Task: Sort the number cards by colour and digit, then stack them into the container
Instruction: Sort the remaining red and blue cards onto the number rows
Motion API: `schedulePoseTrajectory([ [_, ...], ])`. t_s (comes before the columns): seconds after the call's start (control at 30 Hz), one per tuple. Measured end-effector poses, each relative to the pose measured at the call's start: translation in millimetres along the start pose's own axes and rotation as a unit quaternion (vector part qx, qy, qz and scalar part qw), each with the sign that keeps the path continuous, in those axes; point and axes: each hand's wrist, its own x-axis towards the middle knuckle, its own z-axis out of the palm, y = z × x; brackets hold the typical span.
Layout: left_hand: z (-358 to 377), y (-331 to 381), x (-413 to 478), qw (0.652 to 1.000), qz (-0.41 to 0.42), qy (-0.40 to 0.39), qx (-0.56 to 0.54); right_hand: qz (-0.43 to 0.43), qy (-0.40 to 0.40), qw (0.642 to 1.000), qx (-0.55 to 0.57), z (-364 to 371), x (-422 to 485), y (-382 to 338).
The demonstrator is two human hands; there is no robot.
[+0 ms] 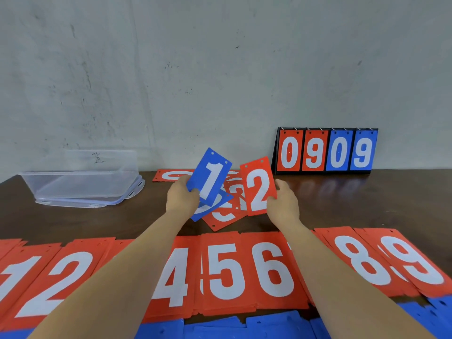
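My left hand (182, 195) grips a blue card with a white 1 (209, 176), held up and tilted right. My right hand (283, 200) holds a red card with a white 2 (258, 185) by its right edge. Below both hands lies a loose heap of red and blue cards (220, 211) on the dark table. Along the near side runs a row of red piles showing 1 (17, 282), 2 (66, 277), 4 (175, 277), 5 (226, 267), 6 (272, 270), 8 (362, 260) and 9 (413, 260). My forearms hide the piles between. A clear plastic container (80, 184) stands at the far left.
A flip scoreboard (326, 150) reading 0909 stands against the wall at the back right. Blue card piles (220, 326) line the table's near edge. A red card (171, 176) lies flat behind my left hand. Bare table (367, 201) lies right of the heap.
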Motion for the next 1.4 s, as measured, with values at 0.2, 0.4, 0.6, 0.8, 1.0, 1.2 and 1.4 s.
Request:
schedulePoseTrajectory([
  [0.2,-25,14,-19,0.997,-0.022,0.016,-0.070,-0.040,0.023,0.999,0.025,-17,-9,-13],
  [0.4,-58,17,-49,0.994,-0.023,0.047,-0.093,-0.065,0.024,0.997,0.041,-24,-30,-25],
  [0.6,-102,7,-87,0.990,-0.055,0.077,-0.102,-0.088,0.008,0.991,0.102,-14,-59,-45],
  [0.8,-158,-23,-118,0.985,-0.077,0.115,-0.107,-0.109,-0.009,0.986,0.124,10,-95,-77],
  [1.0,-230,-62,-137,0.974,-0.103,0.148,-0.140,-0.117,-0.034,0.985,0.123,48,-130,-114],
  [1.2,-302,-104,-147,0.970,-0.139,0.153,-0.127,-0.106,-0.073,0.980,0.150,98,-175,-156],
  [1.4,-350,-140,-179,0.975,-0.145,0.097,-0.141,-0.041,-0.119,0.978,0.165,141,-214,-173],
])
